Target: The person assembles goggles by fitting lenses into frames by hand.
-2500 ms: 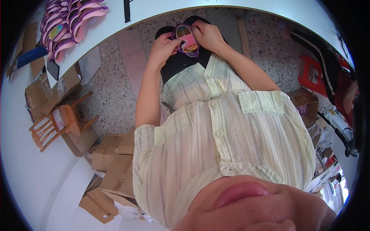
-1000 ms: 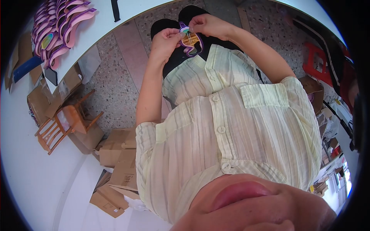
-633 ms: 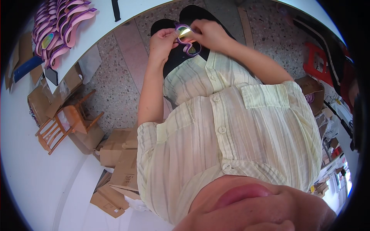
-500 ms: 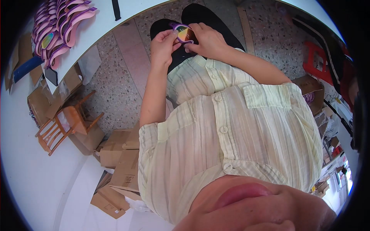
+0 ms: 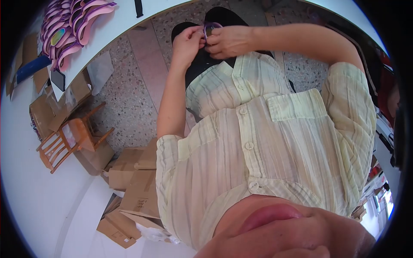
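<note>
Over my dark-trousered lap, both hands meet around a pair of purple-framed goggles (image 5: 210,29), whose lens looks dark from this angle. My left hand (image 5: 188,44) pinches the near left side of the frame between thumb and fingers. From the other side, my right hand (image 5: 227,42) closes over the goggles with curled fingers and covers much of them. Whether the fingers also hold a smaller part is hidden. Up on the white table (image 5: 112,32), a pile of purple and pink goggle frames (image 5: 64,32) lies at the left; one carries a yellow-green mirrored lens (image 5: 57,37).
A dark phone-like slab (image 5: 57,80) and a blue roll (image 5: 33,69) lie by the pile's near edge. A black strap (image 5: 138,7) is on the table. To my left stand a small wooden chair (image 5: 77,134) and several cardboard boxes (image 5: 140,193).
My right elbow has swung up and outward, and the right hand has turned over the goggles. The lens, bright orange-yellow before, now shows dark and mostly covered. My left hand keeps its pinch.
</note>
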A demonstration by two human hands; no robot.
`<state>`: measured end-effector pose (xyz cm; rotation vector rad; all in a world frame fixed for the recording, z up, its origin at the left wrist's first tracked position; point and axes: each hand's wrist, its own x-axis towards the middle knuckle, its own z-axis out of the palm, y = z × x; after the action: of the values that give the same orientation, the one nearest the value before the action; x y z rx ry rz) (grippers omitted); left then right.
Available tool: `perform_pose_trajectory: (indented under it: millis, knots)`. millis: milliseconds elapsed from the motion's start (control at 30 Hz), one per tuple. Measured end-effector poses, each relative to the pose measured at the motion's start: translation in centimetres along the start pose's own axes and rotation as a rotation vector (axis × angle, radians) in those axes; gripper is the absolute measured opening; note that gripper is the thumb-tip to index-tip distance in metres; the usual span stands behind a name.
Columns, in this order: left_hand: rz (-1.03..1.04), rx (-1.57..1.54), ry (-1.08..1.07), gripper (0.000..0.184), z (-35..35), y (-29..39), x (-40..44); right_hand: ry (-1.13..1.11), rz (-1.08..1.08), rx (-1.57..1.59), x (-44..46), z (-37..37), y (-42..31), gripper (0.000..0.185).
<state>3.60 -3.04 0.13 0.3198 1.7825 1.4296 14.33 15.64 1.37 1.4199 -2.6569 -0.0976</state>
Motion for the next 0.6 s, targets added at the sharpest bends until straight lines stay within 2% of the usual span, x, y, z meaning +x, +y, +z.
perform_pose_trajectory:
  millis: [67, 100, 200, 300, 500, 600]
  knots:
    - [-0.019, 0.023, 0.005, 0.023, 0.3, -0.8, 0.6, 0.154, 0.082, 0.018, 0.2, -1.4, -1.5, 0.023]
    - [-0.022, 0.024, -0.008, 0.021, 0.2, -0.9, 0.6, 0.131, 0.186, 0.195, -0.4, -2.0, -2.3, 0.026]
    - [-0.104, -0.118, 0.003, 0.025, 0.3, -0.9, 0.1, 0.097, 0.782, 0.429, -1.7, -2.4, -2.7, 0.027]
    - [-0.082, -0.100, 0.003, 0.031, 0.9, -0.6, -0.2, 0.319, 1.316, 0.954, -2.2, -0.1, -1.4, 0.028]
    - [-0.090, -0.173, -0.033, 0.044, 1.1, -1.1, 0.0, 0.242, 1.432, 1.212, -2.1, 0.3, -1.0, 0.032]
    - [-0.127, -0.140, -0.065, 0.047, 0.8, -0.6, 0.0, 0.335, 1.378, 1.420, -2.8, 3.0, -0.5, 0.033]
